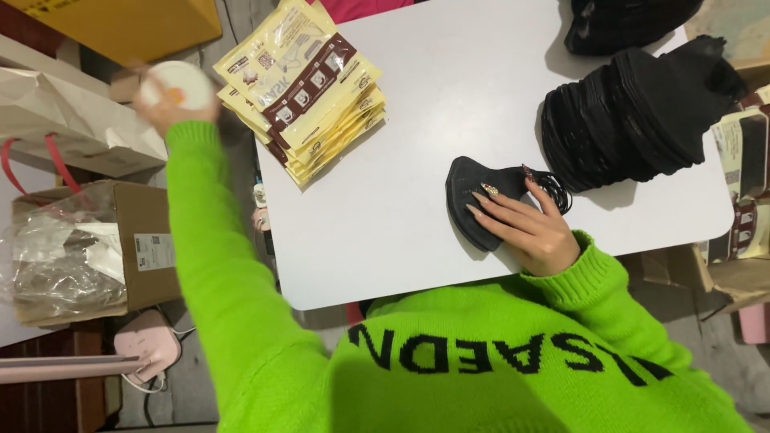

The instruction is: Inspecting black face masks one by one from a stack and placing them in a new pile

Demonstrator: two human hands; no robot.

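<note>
My right hand (525, 222) lies flat on a folded black face mask (475, 192) near the front edge of the white table (449, 96), fingers spread over it. My left hand (172, 95) is stretched far out to the left, past the table's edge, and grips a small round white object (178, 82); it is blurred. A stack of yellow and brown flat pouches (305, 84) sits at the table's far left corner, beside that arm. A fanned pile of black masks (642, 112) lies to the right of my right hand.
Another black heap (626, 22) sits at the table's far edge. A cardboard box with crumpled clear plastic (80, 252) stands on the floor at left, with a white paper bag (72, 120) and a yellow box (128, 24) beyond it. More pouches in a box (742, 192) are at right.
</note>
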